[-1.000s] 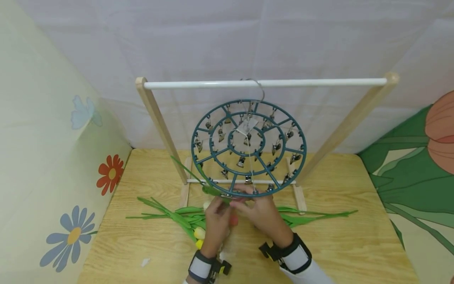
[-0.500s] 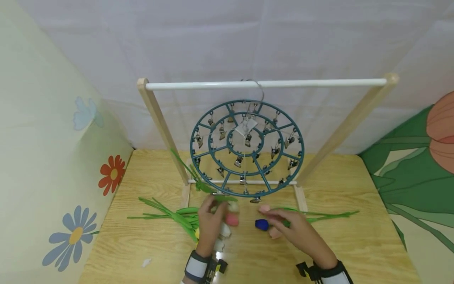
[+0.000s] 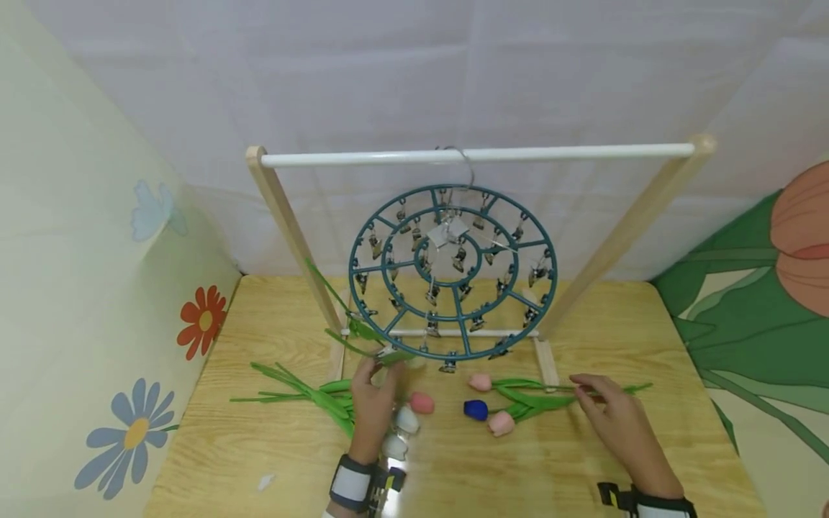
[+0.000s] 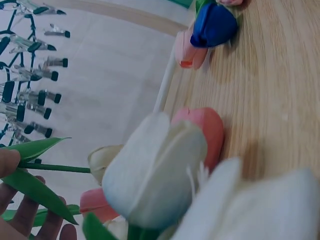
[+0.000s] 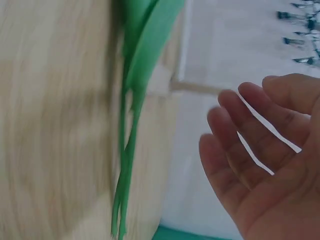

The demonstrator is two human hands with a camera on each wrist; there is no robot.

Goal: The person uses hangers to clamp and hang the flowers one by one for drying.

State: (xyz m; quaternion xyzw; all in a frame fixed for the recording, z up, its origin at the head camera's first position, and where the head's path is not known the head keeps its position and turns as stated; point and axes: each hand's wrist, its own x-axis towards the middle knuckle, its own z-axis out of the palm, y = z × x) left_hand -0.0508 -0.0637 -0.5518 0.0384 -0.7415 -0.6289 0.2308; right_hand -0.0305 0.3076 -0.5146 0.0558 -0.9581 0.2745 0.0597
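Observation:
My left hand (image 3: 373,404) is at the front left rim of a round blue-green clip hanger (image 3: 461,358). In the left wrist view its thumb and fingers pinch the stem (image 4: 55,167) of a pale tulip (image 4: 104,162), beside long green leaves. A pink tulip head (image 4: 98,204) shows just below it. Near the hanger's left side, another leafy stem (image 3: 329,288) slants up. My right hand (image 3: 612,417) hovers with loosely bent fingers over the stems of a small tulip bunch (image 3: 537,403) at the right, holding nothing. Two pink heads and a blue head (image 3: 476,410) lie at that bunch's left end.
The hanger hangs by a hook from the white bar (image 3: 570,152) of a wooden stand (image 3: 622,230), with several metal clips dangling. White tulip heads (image 3: 406,419) and a pink head (image 3: 422,402) lie beside my left hand. Green stems (image 3: 291,385) spread to the left. A white scrap (image 3: 266,481) lies at front left.
My right hand has left the hanger's front rim and moved right, over the stems there. My left hand has shifted slightly left and down. The hanger has turned a little.

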